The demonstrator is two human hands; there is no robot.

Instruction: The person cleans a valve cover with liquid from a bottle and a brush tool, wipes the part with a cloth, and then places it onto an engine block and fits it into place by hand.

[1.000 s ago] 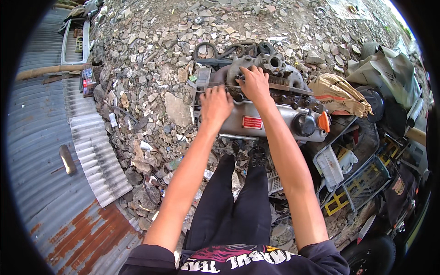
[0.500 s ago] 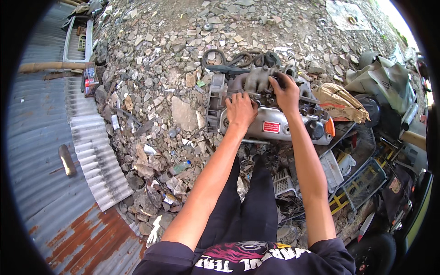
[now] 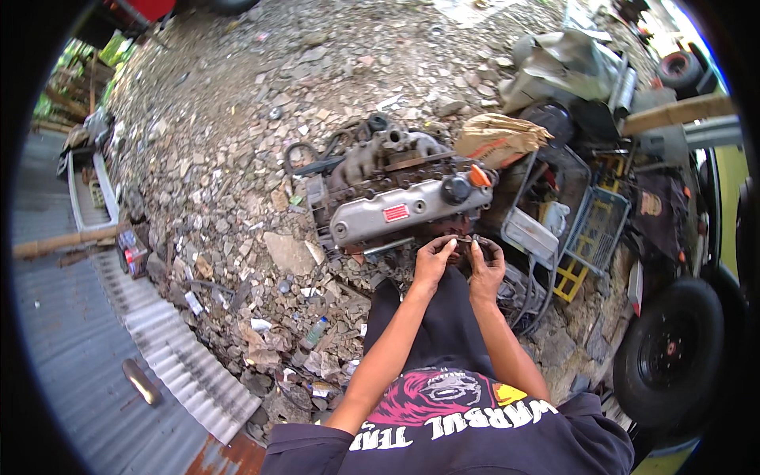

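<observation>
While I watch from afar, both hands meet just beyond the knees, on the near side of the grey engine assembly (image 3: 419, 204), and now comes the fiddly bit — a small dark piece (image 3: 464, 239) sits pinched between them. The left hand (image 3: 433, 263) is curled nearly closed, thumb and fingertips nipping the piece's left end; the right hand (image 3: 487, 273) mirrors it at the right end. I can't tell what the piece is: it's tiny, and fingers cover much of it.

What worries me? It's fingertips only, no palm behind it. If one thumb slips, perhaps on grease, I reckon the piece could drop into the rubble (image 3: 229, 198), where gaps between stones might swallow it. A bad bounce might send it right, toward the white plastic crate (image 3: 529, 235), or left, under the metal bar (image 3: 389, 246) along the assembly's near edge — both awkward to search. The orange cap (image 3: 480, 176) sits farther off, apart from both hands, so I see little risk there.
</observation>
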